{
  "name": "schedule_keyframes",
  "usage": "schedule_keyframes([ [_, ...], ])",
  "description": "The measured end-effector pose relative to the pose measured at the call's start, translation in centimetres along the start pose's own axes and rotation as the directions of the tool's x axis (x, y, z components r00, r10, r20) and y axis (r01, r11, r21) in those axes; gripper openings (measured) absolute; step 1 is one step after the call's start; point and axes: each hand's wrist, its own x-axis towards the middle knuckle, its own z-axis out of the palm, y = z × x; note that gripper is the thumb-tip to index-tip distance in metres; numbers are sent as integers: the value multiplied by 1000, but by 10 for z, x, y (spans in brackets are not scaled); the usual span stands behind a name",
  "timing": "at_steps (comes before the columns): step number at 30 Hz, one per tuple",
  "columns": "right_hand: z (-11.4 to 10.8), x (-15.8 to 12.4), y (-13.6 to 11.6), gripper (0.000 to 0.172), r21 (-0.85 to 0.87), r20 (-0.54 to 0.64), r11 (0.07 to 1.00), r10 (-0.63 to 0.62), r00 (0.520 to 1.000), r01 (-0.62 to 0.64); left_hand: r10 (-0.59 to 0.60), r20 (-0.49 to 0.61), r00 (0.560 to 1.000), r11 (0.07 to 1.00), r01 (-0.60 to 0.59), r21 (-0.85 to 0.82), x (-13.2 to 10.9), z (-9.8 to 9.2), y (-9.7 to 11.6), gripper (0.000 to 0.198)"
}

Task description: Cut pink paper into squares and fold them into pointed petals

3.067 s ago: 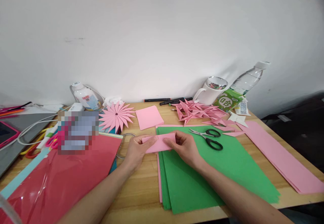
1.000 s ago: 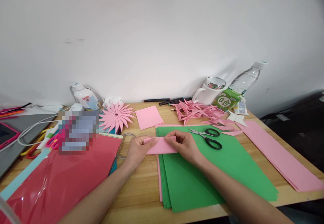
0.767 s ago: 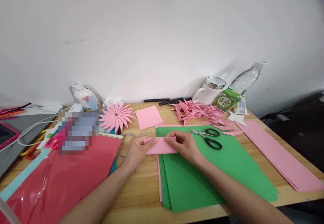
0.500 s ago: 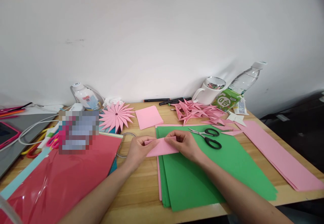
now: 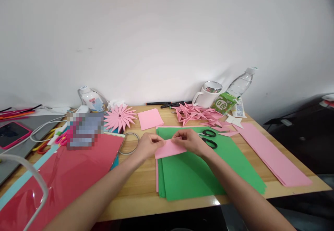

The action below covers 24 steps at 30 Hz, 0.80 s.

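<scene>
A folded piece of pink paper (image 5: pixel 170 149) is pinched along its upper edge between my two hands. My left hand (image 5: pixel 149 145) is closed on its left end, thumb on the near side. My right hand (image 5: pixel 190 141) grips the right part the same way, fingers curled behind. The paper hangs over the left edge of a stack of green paper sheets (image 5: pixel 203 175). Black-handled scissors (image 5: pixel 210 142) lie on the stack, their blades partly hidden behind my right hand.
Behind lie a pink paper pinwheel (image 5: pixel 120 116), square pink sheets (image 5: pixel 150 118) and pointed folded pink pieces (image 5: pixel 195 112). A mug (image 5: pixel 208 95), green box (image 5: pixel 223 103) and bottle (image 5: pixel 241 83) stand at the wall. Pink strips (image 5: pixel 273 154) lie right, a red sheet (image 5: pixel 86 172) left, a tape roll (image 5: pixel 137 143) between.
The view has shifted slightly, so the desk's things sit a little differently in frame. Both hands still hold the pink paper, and my right hand now covers more of the scissors' blades.
</scene>
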Motion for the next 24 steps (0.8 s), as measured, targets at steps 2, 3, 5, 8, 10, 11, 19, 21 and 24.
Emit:
schedule_keyframes([
  [2, -4, -3, 5, 25, -109, -24, 994, 22, 999, -25, 6, 10, 1000, 999, -7, 42, 5, 8, -1, 20],
  [3, -5, -5, 8, 24, -162, -38, 986, 29, 999, -35, 9, 16, 1000, 998, -11, 65, 8, 12, -2, 19],
  [5, -8, -8, 12, 22, -241, -67, 969, 38, 997, -53, 20, 20, 1000, 993, -22, 118, 12, 20, -3, 17],
  [8, -7, -14, 13, 16, -346, -123, 934, 49, 991, -89, 47, 10, 999, 977, -48, 210, 15, 31, -5, 15],
  [10, -4, -17, 11, 15, -418, -166, 900, 59, 984, -124, 70, -3, 998, 962, -67, 265, 14, 36, -7, 14],
  [11, -2, -18, 9, 15, -448, -186, 882, 64, 980, -143, 82, -11, 997, 954, -75, 289, 13, 38, -8, 12],
  [19, 3, -22, 6, 11, -582, -234, 785, 89, 968, -213, 238, 16, 971, 874, -221, 433, 3, 40, -11, 13],
  [21, 0, -23, 7, 16, -613, -228, 763, 75, 971, -203, 273, 39, 961, 847, -259, 465, 3, 38, -9, 13],
  [24, -4, -25, 10, 11, -668, -170, 732, 20, 985, -130, 319, 153, 935, 789, -352, 504, 5, 36, -9, 21],
])
